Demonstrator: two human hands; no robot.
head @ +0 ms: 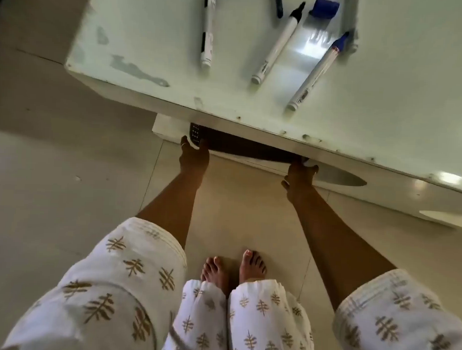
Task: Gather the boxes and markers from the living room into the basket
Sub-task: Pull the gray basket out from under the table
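A dark basket [241, 146] with a perforated wall sits on the shelf under the white table [150, 54], mostly hidden by the tabletop. My left hand [195, 156] grips its left rim and my right hand [300, 177] grips its right rim. Three white markers lie on the tabletop: a black-capped marker [208, 30] at the left, a second black-capped marker [277, 47] in the middle, and a blue-capped marker [317, 73] at the right. A dark marker [279, 5] and a blue block [324, 6] lie at the far edge of view.
The table's lower shelf [163, 126] juts out just above the tiled floor [54, 168]. My bare feet [234, 269] stand on the tiles close to the table's front edge. Chipped paint marks the tabletop's left part.
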